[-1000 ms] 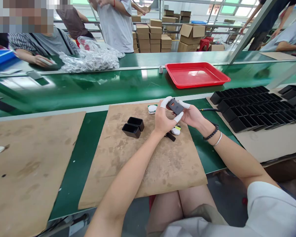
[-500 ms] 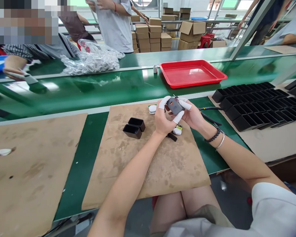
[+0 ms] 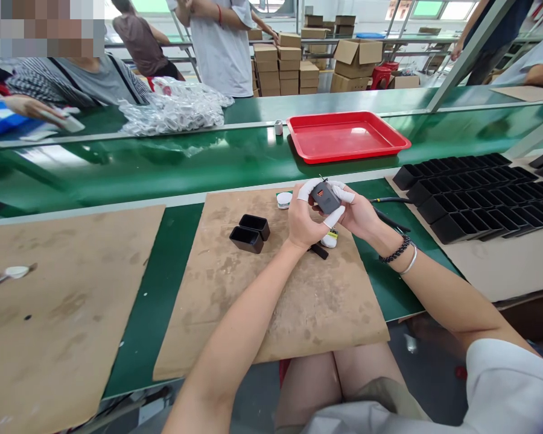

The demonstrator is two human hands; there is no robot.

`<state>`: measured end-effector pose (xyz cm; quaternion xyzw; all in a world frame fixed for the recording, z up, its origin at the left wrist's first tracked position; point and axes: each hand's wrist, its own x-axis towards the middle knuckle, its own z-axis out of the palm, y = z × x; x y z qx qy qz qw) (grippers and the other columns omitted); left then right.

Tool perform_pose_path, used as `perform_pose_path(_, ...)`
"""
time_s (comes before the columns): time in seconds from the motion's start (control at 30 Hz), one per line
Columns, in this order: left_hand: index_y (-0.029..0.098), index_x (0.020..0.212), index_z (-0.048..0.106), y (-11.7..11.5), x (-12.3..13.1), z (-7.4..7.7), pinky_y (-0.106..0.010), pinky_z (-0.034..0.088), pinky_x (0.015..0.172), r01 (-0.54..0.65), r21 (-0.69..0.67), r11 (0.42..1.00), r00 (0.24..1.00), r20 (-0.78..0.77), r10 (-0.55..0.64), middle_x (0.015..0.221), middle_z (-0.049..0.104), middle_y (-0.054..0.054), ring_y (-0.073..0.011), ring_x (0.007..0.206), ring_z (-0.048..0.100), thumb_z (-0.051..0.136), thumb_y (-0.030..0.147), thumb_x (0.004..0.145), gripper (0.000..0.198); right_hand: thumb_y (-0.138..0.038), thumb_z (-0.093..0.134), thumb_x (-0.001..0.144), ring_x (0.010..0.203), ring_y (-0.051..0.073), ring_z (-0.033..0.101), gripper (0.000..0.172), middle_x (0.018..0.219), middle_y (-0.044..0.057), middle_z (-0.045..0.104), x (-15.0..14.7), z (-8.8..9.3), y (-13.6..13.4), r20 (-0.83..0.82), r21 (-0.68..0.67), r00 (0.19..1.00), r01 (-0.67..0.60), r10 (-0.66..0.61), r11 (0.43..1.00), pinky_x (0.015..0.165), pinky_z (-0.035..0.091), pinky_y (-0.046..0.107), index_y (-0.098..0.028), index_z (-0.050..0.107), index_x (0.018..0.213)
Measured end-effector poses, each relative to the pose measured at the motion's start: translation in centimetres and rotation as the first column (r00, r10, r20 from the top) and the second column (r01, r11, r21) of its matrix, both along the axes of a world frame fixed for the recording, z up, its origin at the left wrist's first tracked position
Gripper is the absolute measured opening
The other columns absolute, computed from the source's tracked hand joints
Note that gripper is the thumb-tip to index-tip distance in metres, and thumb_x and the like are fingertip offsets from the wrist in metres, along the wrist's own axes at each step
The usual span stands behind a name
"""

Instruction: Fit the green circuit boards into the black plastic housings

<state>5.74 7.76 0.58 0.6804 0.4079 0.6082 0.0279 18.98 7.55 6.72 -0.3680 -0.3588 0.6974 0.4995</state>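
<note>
Between my two hands is a small dark grey plastic case (image 3: 325, 198) with an orange mark on its face and thin dark ends sticking up from its top. My left hand (image 3: 304, 220) grips its left side and my right hand (image 3: 356, 211) its right; white covers sit on several fingertips. Left of my hands, two open black boxes (image 3: 247, 239) stand side by side on the brown cardboard sheet (image 3: 271, 301). A white rounded part (image 3: 284, 200) lies behind my left hand. Below the hands are another white part (image 3: 329, 240) and a black piece (image 3: 319, 251), both partly hidden.
A red tray (image 3: 348, 155) and a small silver cylinder (image 3: 279, 127) sit on the green belt (image 3: 235, 160). Rows of black boxes (image 3: 475, 193) fill the right side; black cables (image 3: 389, 220) lie before them. Across the belt, a co-worker's hand (image 3: 36, 110) is beside clear plastic bags (image 3: 172, 108).
The red tray and silver cylinder have shifted left along the belt. My hands keep the grey case in nearly the same place. The co-worker's hand at the left has risen, and the view has shifted slightly.
</note>
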Motion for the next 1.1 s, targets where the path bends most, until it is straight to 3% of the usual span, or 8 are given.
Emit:
perform_pose_path(0.2, 0.022, 0.13, 0.051, 0.0, 0.1, 0.2, -0.043, 0.057, 0.095, -0.014, 0.07, 0.997, 1.0, -0.006, 0.015, 0.115, 0.063, -0.01, -0.0265, 0.105, 0.067, 0.078, 0.067, 0.077, 0.074, -0.015, 0.055, 0.09, 0.083, 0.022, 0.075, 0.015, 0.089, 0.004, 0.078, -0.1, -0.6, 0.2, -0.086, -0.064, 0.994, -0.074, 0.068, 0.995, 0.08, 0.066, 0.038, -0.021, 0.069, 0.089)
perform_pose_path(0.33, 0.021, 0.129, 0.054, 0.0, 0.1, 0.3, -0.043, 0.057, 0.093, -0.05, 0.017, 0.999, 0.998, -0.032, 0.05, 0.114, 0.063, -0.011, -0.0274, 0.106, 0.067, 0.078, 0.069, 0.076, 0.075, -0.015, 0.05, 0.089, 0.086, 0.024, 0.076, 0.019, 0.084, 0.006, 0.078, -0.1, -1.5, 0.6, -0.026, -0.17, 0.993, -0.12, 0.117, 0.978, 0.082, 0.065, 0.038, -0.019, 0.069, 0.089)
perform_pose_path(0.5, 0.021, 0.128, 0.053, 0.2, 0.2, 0.1, -0.044, 0.057, 0.094, -0.03, 0.016, 0.999, 0.999, -0.025, 0.03, 0.113, 0.064, -0.011, -0.028, 0.106, 0.067, 0.08, 0.068, 0.074, 0.076, -0.017, 0.054, 0.087, 0.085, 0.025, 0.075, 0.015, 0.081, 0.006, 0.076, 0.2, -2.5, 1.1, -0.019, -0.154, 0.99, -0.143, 0.141, 0.978, 0.084, 0.064, 0.041, -0.019, 0.068, 0.09)
perform_pose_path(0.77, 0.02, 0.129, 0.052, 0.2, 0.2, 0.1, -0.039, 0.057, 0.091, 0.014, 0.215, 0.977, 1.0, 0.01, -0.017, 0.114, 0.063, -0.01, -0.0248, 0.103, 0.067, 0.079, 0.057, 0.082, 0.066, -0.011, 0.049, 0.086, 0.081, 0.02, 0.071, 0.02, 0.084, 0.004, 0.075, -0.1, -1.5, 0.6, -0.011, -0.173, 0.994, -0.108, 0.108, 0.979, 0.083, 0.062, 0.035, -0.018, 0.067, 0.091)
perform_pose_path(0.97, 0.022, 0.13, 0.049, 0.2, 0.1, 0.0, -0.039, 0.057, 0.09, 0.024, 0.168, 0.986, 1.0, -0.015, -0.022, 0.116, 0.063, -0.01, -0.0251, 0.104, 0.067, 0.08, 0.055, 0.081, 0.067, -0.023, 0.062, 0.088, 0.087, 0.023, 0.072, 0.009, 0.094, 0.004, 0.075, -0.1, -1.3, 0.1, 0.003, 0.051, 0.999, -0.052, 0.052, 0.997, 0.086, 0.063, 0.041, -0.021, 0.066, 0.095)
perform_pose_path(1.1, 0.021, 0.129, 0.05, 0.3, 0.1, -0.2, -0.039, 0.056, 0.091, 0.035, 0.127, 0.991, 0.999, 0.012, -0.037, 0.115, 0.063, -0.01, -0.0248, 0.104, 0.066, 0.081, 0.052, 0.08, 0.066, -0.038, 0.069, 0.087, 0.088, 0.022, 0.07, 0.019, 0.097, 0.002, 0.073, 0.7, -1.1, 0.8, 0.236, 0.175, 0.972, -0.053, 0.01, 0.983, 0.083, 0.062, 0.039, -0.023, 0.065, 0.098)
